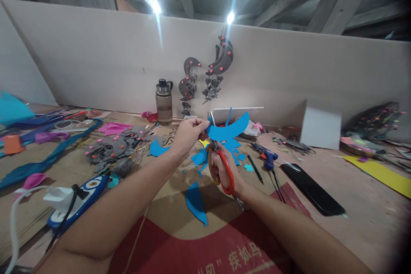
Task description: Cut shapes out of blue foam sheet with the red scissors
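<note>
My left hand (189,133) pinches the left end of a blue foam cut-out (231,128) shaped like a curved wing, held up above the table. My right hand (222,170) grips scissors with red and yellow handles (227,176); their blades point up into the foam piece from below. Blue foam scraps (199,157) lie on the table under my hands. A larger blue crescent offcut (195,202) rests nearer to me on the cardboard.
A black phone (312,188) and a blue glue gun (266,156) lie to the right. A water bottle (164,102) stands by the back wall, under hanging grey moon decorations (221,62). Grey foam shapes (111,152) and blue strips clutter the left; a yellow sheet (382,174) lies at right.
</note>
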Motion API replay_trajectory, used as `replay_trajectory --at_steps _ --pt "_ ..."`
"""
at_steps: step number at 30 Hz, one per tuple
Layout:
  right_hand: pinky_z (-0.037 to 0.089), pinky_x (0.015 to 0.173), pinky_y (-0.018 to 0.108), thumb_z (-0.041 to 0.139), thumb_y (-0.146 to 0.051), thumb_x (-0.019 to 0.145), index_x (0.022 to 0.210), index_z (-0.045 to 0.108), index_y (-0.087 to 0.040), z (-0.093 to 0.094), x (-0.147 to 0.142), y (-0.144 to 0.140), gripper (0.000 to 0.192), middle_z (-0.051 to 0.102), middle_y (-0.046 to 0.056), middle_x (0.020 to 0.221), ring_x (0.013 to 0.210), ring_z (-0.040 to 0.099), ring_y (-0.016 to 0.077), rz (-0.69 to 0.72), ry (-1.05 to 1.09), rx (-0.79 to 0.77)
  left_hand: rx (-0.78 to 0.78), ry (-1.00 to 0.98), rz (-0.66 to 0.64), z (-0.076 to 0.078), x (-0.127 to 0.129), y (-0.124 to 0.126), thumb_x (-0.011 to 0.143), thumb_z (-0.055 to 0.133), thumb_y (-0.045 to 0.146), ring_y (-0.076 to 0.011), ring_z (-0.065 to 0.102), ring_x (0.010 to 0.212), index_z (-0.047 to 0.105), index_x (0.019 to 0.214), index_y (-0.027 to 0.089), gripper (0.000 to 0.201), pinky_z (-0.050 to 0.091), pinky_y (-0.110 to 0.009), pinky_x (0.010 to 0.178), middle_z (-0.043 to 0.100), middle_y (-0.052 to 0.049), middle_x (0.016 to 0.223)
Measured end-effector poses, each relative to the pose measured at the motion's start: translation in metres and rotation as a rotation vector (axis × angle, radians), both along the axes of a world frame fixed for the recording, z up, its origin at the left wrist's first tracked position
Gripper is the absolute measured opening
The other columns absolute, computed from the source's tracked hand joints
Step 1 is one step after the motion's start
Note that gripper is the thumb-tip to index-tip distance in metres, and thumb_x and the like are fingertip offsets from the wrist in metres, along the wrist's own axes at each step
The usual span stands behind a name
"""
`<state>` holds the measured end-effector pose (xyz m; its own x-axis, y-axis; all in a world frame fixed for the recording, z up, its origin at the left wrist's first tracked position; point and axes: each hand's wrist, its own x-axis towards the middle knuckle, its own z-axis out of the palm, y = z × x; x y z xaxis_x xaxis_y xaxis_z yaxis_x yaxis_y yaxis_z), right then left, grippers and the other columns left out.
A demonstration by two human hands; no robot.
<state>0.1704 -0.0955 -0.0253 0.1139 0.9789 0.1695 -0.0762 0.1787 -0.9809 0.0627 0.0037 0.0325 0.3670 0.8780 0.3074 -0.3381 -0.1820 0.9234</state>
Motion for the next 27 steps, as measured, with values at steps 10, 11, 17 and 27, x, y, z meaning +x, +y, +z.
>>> replay_trajectory --at_steps 10,11,17,27 --pt "0.030 0.033 0.018 0.055 -0.048 0.092 0.088 0.042 -0.025 0.000 -0.002 -0.001 0.027 0.036 -0.011 0.054 0.037 0.033 0.0084 -0.025 -0.040 -0.038 -0.029 -0.019 -0.004 -0.002 0.002 0.001 0.072 0.079 0.034 -0.0087 0.048 0.052 0.064 0.065 0.014 0.026 0.038 -0.024 0.053 0.054 0.001 0.055" --pt "0.031 0.032 0.018 0.055 -0.048 0.092 0.088 0.043 -0.025 0.000 -0.003 -0.002 0.026 0.037 -0.011 0.053 0.037 0.034 0.0086 -0.033 -0.044 -0.047 -0.034 -0.022 -0.002 -0.002 0.003 0.001 0.072 0.079 0.034 -0.0087 0.048 0.052 0.064 0.065 0.014 0.026 0.038 -0.024 0.053 0.055 0.001 0.056" --pt "0.034 0.031 0.019 0.055 -0.047 0.090 0.080 0.046 -0.024 0.000 -0.002 -0.001 0.027 0.041 -0.010 0.048 0.035 0.036 0.0092 -0.056 -0.074 -0.070 -0.063 -0.015 0.000 -0.003 0.004 0.000 0.074 0.078 0.031 -0.0089 0.050 0.051 0.065 0.066 0.013 0.023 0.038 -0.023 0.052 0.058 0.000 0.057" --pt "0.033 0.030 0.020 0.057 -0.048 0.087 0.078 0.045 -0.025 0.001 0.003 0.007 0.027 0.044 -0.009 0.050 0.034 0.038 0.0091 -0.054 -0.110 -0.173 -0.016 -0.154 0.037 0.013 -0.017 0.019 0.075 0.078 0.030 -0.0105 0.058 0.059 0.056 0.075 0.018 0.025 0.049 -0.024 0.062 0.061 0.002 0.067"
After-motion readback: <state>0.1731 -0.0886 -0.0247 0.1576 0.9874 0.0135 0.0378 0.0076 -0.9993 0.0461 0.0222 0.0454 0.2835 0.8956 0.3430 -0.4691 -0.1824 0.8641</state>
